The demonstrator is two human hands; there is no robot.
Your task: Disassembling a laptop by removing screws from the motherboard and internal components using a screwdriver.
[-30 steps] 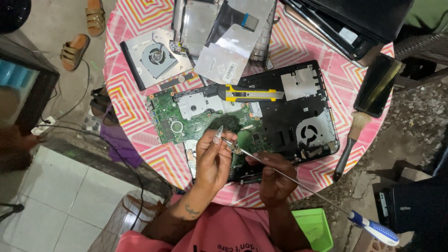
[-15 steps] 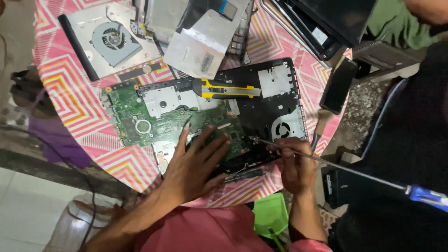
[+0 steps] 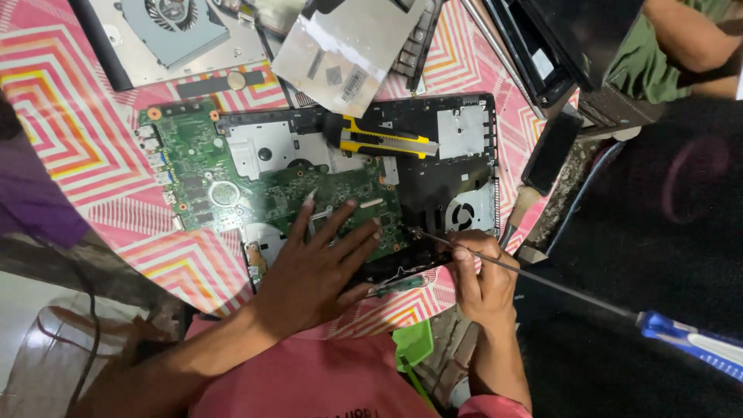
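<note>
My left hand lies flat, fingers spread, pressing the green circuit board near the table's near edge. My right hand is closed around the long screwdriver, its tip at the board's right edge. The black laptop base is already stripped open; I judge the board not yet freed. Farther off lie a yellow utility knife and a removed fan.

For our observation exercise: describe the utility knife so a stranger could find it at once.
Start at the opened black laptop base on the pink zigzag tablecloth. On its upper middle lies the utility knife, beyond the green motherboard. It alone is yellow and black.
</note>
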